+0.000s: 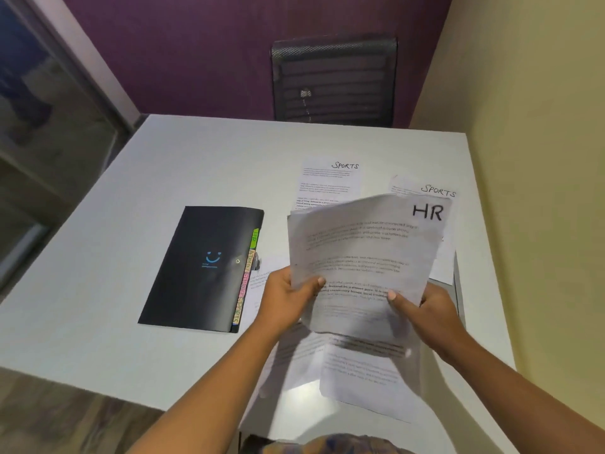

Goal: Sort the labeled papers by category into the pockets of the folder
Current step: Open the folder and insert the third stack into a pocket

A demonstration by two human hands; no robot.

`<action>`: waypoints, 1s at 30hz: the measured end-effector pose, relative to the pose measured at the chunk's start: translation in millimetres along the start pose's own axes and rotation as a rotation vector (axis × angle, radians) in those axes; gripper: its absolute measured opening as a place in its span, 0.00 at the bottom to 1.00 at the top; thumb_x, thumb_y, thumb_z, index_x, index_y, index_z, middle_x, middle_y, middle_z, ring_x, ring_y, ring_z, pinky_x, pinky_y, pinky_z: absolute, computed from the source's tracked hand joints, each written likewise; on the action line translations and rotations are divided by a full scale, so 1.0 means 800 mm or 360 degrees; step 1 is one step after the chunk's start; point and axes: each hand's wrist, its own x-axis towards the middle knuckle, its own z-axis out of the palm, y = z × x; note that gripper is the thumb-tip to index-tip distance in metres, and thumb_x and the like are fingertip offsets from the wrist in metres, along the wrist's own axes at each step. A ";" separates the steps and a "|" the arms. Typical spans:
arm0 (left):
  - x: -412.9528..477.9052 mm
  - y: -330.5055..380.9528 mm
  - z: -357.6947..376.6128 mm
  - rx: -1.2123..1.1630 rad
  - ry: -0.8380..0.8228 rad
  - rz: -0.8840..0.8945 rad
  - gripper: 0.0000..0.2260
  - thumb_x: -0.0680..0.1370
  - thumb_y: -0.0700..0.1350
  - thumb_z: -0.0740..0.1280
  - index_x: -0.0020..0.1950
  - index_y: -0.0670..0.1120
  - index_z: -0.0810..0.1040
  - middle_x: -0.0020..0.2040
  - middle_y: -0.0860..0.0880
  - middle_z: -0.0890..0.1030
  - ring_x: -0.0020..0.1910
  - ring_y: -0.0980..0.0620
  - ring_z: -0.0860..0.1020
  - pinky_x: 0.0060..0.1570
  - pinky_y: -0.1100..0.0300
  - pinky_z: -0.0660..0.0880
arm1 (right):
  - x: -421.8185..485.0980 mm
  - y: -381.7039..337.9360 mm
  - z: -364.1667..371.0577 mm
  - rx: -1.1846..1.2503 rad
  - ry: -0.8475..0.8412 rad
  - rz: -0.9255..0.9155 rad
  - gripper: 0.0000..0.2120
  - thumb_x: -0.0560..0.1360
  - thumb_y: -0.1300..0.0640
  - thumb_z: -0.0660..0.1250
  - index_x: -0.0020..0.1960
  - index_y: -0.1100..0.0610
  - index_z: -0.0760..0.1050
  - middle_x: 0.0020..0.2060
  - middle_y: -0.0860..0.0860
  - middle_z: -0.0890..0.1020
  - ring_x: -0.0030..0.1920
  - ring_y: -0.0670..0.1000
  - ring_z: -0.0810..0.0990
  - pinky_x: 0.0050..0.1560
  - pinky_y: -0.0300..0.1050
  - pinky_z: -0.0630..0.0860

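At the left of the white table [196,165], a black folder [199,270] with a blue smiley mark was seen lying flat and closed, well apart from the held papers. Along its right edge a row of coloured tabs [247,276] was shown, with "ADMIN" and "SPORTS" legible among them. Just right of the folder, the left hand [288,299] was closed on the lower left edge of a sheaf of papers [363,257], the thumb laid across the front and the fingers hidden behind. The sheaf was held lifted above the table, tilted, with "HR" written at the top right of its front sheet. Beyond it a sheet headed "SPORTS" [330,181] was laid flat on the table, and a dark mesh chair [334,80] was seen past the far edge. Beneath the sheaf, more printed sheets [360,371] were spread near the front edge. The sheaf's lower right was pinched by the right hand [425,309], thumb on the front. A second "SPORTS" sheet [432,191] was partly covered behind the sheaf's top corner.
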 end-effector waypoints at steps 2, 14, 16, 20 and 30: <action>-0.007 0.002 -0.007 -0.0194 -0.0009 -0.0037 0.07 0.74 0.36 0.73 0.50 0.46 0.84 0.45 0.50 0.87 0.47 0.51 0.85 0.43 0.61 0.81 | -0.008 0.001 0.003 0.0033 -0.0028 0.0053 0.09 0.76 0.57 0.71 0.56 0.54 0.83 0.47 0.42 0.86 0.48 0.43 0.85 0.50 0.43 0.80; 0.037 -0.114 -0.120 0.1035 0.0510 -0.0259 0.15 0.75 0.51 0.69 0.56 0.42 0.78 0.55 0.44 0.79 0.54 0.43 0.78 0.53 0.53 0.76 | -0.052 0.006 0.068 -0.0009 0.0265 0.0364 0.09 0.82 0.52 0.61 0.51 0.50 0.80 0.45 0.49 0.86 0.46 0.55 0.84 0.51 0.56 0.79; 0.044 -0.132 -0.142 0.1333 0.0478 -0.0386 0.26 0.73 0.56 0.71 0.65 0.42 0.71 0.66 0.41 0.72 0.66 0.41 0.71 0.61 0.46 0.74 | -0.058 0.005 0.079 0.0054 0.0351 0.0405 0.09 0.82 0.53 0.61 0.55 0.52 0.80 0.49 0.53 0.86 0.49 0.57 0.83 0.54 0.58 0.78; 0.054 -0.151 -0.175 0.1812 0.0204 -0.0589 0.47 0.72 0.65 0.67 0.79 0.41 0.50 0.80 0.39 0.48 0.79 0.38 0.48 0.74 0.44 0.60 | -0.077 -0.014 0.103 0.0180 0.0471 0.0465 0.09 0.82 0.56 0.62 0.59 0.50 0.78 0.50 0.51 0.85 0.51 0.57 0.83 0.58 0.57 0.77; 0.060 -0.107 -0.221 0.2067 -0.0219 -0.0261 0.25 0.80 0.52 0.64 0.73 0.42 0.64 0.68 0.44 0.76 0.60 0.46 0.80 0.53 0.54 0.79 | -0.090 -0.076 0.166 0.0435 0.0609 0.0465 0.09 0.81 0.60 0.62 0.59 0.54 0.77 0.48 0.49 0.84 0.49 0.55 0.83 0.57 0.54 0.76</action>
